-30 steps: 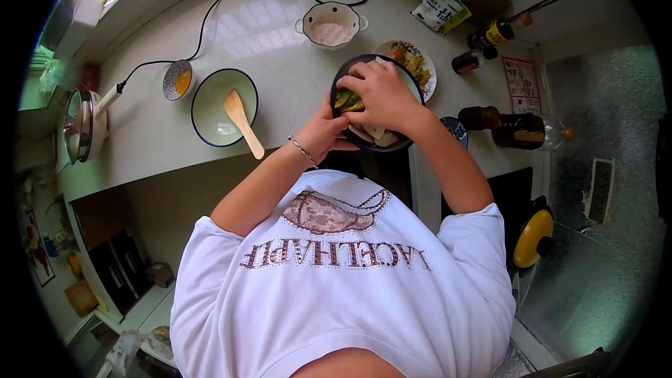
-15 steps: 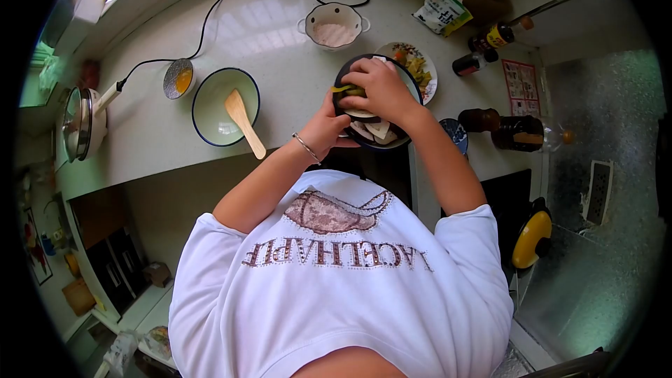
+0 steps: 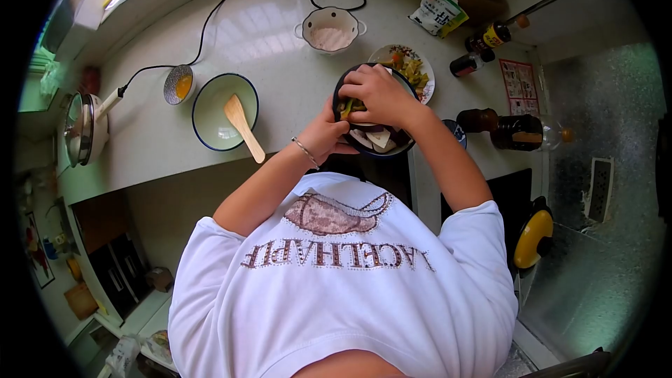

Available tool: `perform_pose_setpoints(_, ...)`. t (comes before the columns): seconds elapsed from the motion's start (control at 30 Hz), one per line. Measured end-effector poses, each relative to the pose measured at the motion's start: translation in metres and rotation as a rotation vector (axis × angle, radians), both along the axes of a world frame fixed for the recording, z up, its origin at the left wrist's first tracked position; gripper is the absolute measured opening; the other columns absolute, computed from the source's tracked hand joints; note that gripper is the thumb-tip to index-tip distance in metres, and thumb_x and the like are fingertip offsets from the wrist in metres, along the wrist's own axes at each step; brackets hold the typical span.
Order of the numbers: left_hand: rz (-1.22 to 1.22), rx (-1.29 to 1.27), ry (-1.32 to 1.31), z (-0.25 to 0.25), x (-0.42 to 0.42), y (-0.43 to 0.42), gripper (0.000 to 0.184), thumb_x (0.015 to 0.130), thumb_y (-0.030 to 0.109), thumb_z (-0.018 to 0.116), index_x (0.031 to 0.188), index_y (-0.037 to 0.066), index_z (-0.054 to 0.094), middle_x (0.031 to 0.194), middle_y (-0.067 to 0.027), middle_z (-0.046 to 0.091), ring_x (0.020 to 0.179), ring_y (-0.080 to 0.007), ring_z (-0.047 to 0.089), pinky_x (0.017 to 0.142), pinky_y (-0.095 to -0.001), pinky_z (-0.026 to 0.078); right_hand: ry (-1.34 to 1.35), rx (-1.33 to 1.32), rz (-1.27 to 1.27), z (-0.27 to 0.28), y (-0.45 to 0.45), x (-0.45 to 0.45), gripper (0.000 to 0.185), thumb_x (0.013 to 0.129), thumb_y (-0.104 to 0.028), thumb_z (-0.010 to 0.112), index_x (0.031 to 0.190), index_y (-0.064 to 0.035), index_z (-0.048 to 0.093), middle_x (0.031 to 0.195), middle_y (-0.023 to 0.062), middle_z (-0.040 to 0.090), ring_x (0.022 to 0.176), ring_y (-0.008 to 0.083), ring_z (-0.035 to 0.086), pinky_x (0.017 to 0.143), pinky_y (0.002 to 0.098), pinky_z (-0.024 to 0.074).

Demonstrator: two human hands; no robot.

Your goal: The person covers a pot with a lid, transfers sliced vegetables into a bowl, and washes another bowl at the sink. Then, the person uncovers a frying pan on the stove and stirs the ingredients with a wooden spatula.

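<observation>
A dark-rimmed bowl (image 3: 338,89) is held up near the counter's front edge, tilted slightly. My left hand (image 3: 325,133), with a bracelet on its wrist, grips the bowl's left side, thumb on the rim and fingers beneath. My right hand (image 3: 380,95) reaches inside, its fingers curled down over green and yellow vegetable pieces (image 3: 351,107). Pale slices with dark edges (image 3: 379,138) lie in the near part of the bowl. The right hand covers much of the contents. Just behind the bowl, a floral plate (image 3: 427,91) carries chopped vegetables.
To the left stands a green bowl (image 3: 210,115) with a wooden spatula (image 3: 241,126) leaning in it. Beyond are a small bowl with egg yolk (image 3: 179,85), an electric pot (image 3: 85,126) and a handled white bowl (image 3: 330,29). Bottles (image 3: 518,131) and a seasoning bag (image 3: 439,10) stand right.
The bowl and both hands sit slightly lower in view. My right hand has shifted a little within the bowl, and more of the green and yellow pieces show under its fingers.
</observation>
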State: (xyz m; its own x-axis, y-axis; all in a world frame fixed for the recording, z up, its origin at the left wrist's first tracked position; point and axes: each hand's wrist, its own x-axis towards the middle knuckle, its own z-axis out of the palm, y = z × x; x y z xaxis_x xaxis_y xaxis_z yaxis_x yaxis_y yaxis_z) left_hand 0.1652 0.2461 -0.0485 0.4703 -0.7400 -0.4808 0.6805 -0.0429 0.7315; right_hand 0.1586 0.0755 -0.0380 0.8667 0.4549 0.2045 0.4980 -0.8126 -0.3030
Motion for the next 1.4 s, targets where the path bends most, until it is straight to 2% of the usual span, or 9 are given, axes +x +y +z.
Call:
perform_pose_setpoints(0.33, -0.016, 0.001, -0.019, 0.0, -0.002, 0.0, 0.063, 0.082, -0.005, 0.034, 0.134, 0.023, 0.014, 0.123, -0.0112, 0.04, 0.105, -0.0252, 0.052, 0.076, -0.04, 0.053, 0.001, -0.008, 0.212, 0.011, -0.018, 0.005, 0.031, 0.066, -0.032, 0.067, 0.088, -0.0114, 0.059, 0.093, 0.0025, 0.055, 0.09, 0.0203, 0.051, 0.08, 0.0333, 0.0411)
perform_pose_setpoints(0.57, -0.01, 0.013, -0.028, 0.001, -0.002, 0.001, 0.064, 0.082, -0.004, 0.035, 0.135, 0.024, 0.012, 0.122, -0.0095, 0.041, 0.105, -0.0243, 0.052, 0.075, -0.0392, 0.053, -0.022, 0.016, 0.208, 0.013, -0.017, 0.006, 0.032, 0.067, -0.035, 0.067, 0.087, -0.0112, 0.057, 0.091, 0.0017, 0.055, 0.089, 0.021, 0.05, 0.08, 0.0335, 0.0414)
perform_pose_setpoints(0.67, -0.007, 0.017, -0.012, 0.001, -0.002, 0.002, 0.064, 0.082, -0.004, 0.035, 0.135, 0.024, 0.012, 0.123, -0.0096, 0.041, 0.107, -0.0242, 0.051, 0.076, -0.0395, 0.053, 0.067, 0.029, 0.169, 0.014, -0.017, 0.007, 0.03, 0.07, -0.036, 0.065, 0.086, -0.0115, 0.057, 0.086, 0.0013, 0.056, 0.086, 0.0213, 0.051, 0.08, 0.0338, 0.0418)
perform_pose_setpoints(0.73, -0.008, 0.018, -0.004, 0.001, -0.002, 0.002, 0.064, 0.082, -0.004, 0.035, 0.135, 0.024, 0.012, 0.123, -0.0096, 0.04, 0.107, -0.0241, 0.051, 0.077, -0.0397, 0.053, -0.103, 0.066, 0.214, 0.01, -0.017, 0.008, 0.026, 0.074, -0.036, 0.062, 0.085, -0.0116, 0.058, 0.081, 0.0015, 0.057, 0.082, 0.0207, 0.052, 0.076, 0.0328, 0.0435)
perform_pose_setpoints(0.87, 0.005, 0.002, -0.016, 0.005, -0.002, 0.002, 0.064, 0.081, -0.003, 0.037, 0.135, 0.023, 0.012, 0.123, -0.0087, 0.041, 0.106, -0.0226, 0.051, 0.077, -0.0398, 0.052, -0.101, 0.094, 0.159, 0.011, -0.018, 0.009, 0.022, 0.077, -0.031, 0.061, 0.084, -0.0099, 0.059, 0.08, 0.0047, 0.056, 0.08, 0.0224, 0.052, 0.07, 0.0327, 0.0444)
perform_pose_setpoints(1.07, 0.003, 0.001, -0.008, 0.013, -0.001, 0.002, 0.067, 0.08, -0.002, 0.037, 0.135, 0.025, 0.011, 0.125, -0.0064, 0.037, 0.107, -0.0205, 0.049, 0.077, -0.0398, 0.052, -0.012, 0.283, 0.1, 0.001, -0.023, 0.015, 0.019, 0.08, -0.023, 0.058, 0.088, -0.0053, 0.06, 0.082, 0.0081, 0.059, 0.08, 0.0257, 0.054, 0.071, 0.0327, 0.0447)
perform_pose_setpoints(1.13, 0.016, 0.007, -0.015, 0.013, -0.002, 0.002, 0.067, 0.08, -0.002, 0.037, 0.135, 0.025, 0.011, 0.126, -0.0067, 0.036, 0.107, -0.0208, 0.049, 0.076, -0.0398, 0.052, -0.077, 0.451, -0.006, -0.007, -0.025, 0.017, 0.02, 0.082, -0.022, 0.057, 0.088, -0.0029, 0.06, 0.079, 0.0094, 0.06, 0.073, 0.0243, 0.057, 0.067, 0.0305, 0.0451)
perform_pose_setpoints(1.23, 0.031, 0.031, -0.041, 0.008, -0.003, 0.003, 0.065, 0.08, -0.002, 0.039, 0.135, 0.02, 0.012, 0.124, -0.0072, 0.039, 0.102, -0.021, 0.053, 0.075, -0.0391, 0.052, -0.022, 0.648, -0.083, -0.007, -0.024, 0.018, 0.023, 0.084, -0.024, 0.055, 0.088, -0.0014, 0.06, 0.078, 0.0097, 0.061, 0.066, 0.0214, 0.058, 0.063, 0.0287, 0.0449)
perform_pose_setpoints(1.4, 0.042, 0.025, -0.043, 0.01, -0.003, 0.002, 0.065, 0.08, -0.002, 0.039, 0.135, 0.02, 0.012, 0.124, -0.0069, 0.039, 0.103, -0.0203, 0.053, 0.075, -0.0389, 0.052, 0.119, 0.732, -0.188, 0.011, -0.021, 0.013, 0.024, 0.084, -0.025, 0.055, 0.088, -0.0022, 0.06, 0.081, 0.0108, 0.061, 0.074, 0.0247, 0.059, 0.065, 0.0291, 0.0453)
